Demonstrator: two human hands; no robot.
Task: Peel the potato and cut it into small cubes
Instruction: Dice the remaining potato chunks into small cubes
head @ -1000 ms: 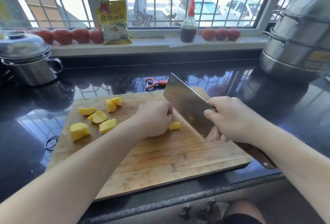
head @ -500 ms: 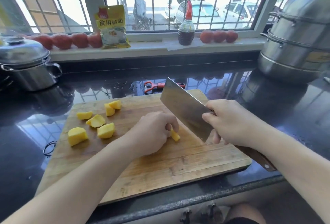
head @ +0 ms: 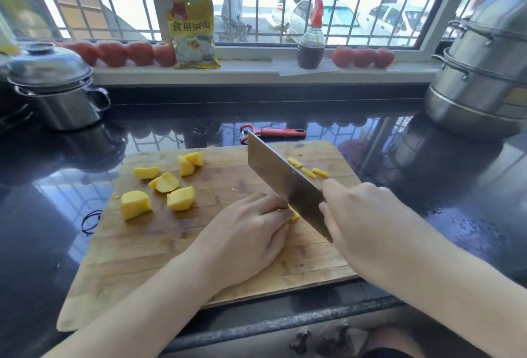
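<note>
We see a wooden cutting board [head: 159, 246] on a dark glossy counter [head: 37, 215]. Our left hand [head: 248, 229] curls over a yellow potato piece [head: 294, 214], fingertips against the flat of a cleaver [head: 285, 183], which our right hand [head: 368, 215] grips near the blade. Several larger potato chunks [head: 159, 183] lie on the board's left part; three thin potato sticks [head: 309, 170] lie to the right of the blade. A red peeler [head: 273, 132] rests just beyond the board. A lidded steel pot [head: 54, 86] stands far left, a stacked steamer [head: 484, 72] far right. Along the windowsill sit tomatoes [head: 122, 52], a yellow packet [head: 194, 35] and a dark sauce bottle [head: 311, 44].
</note>
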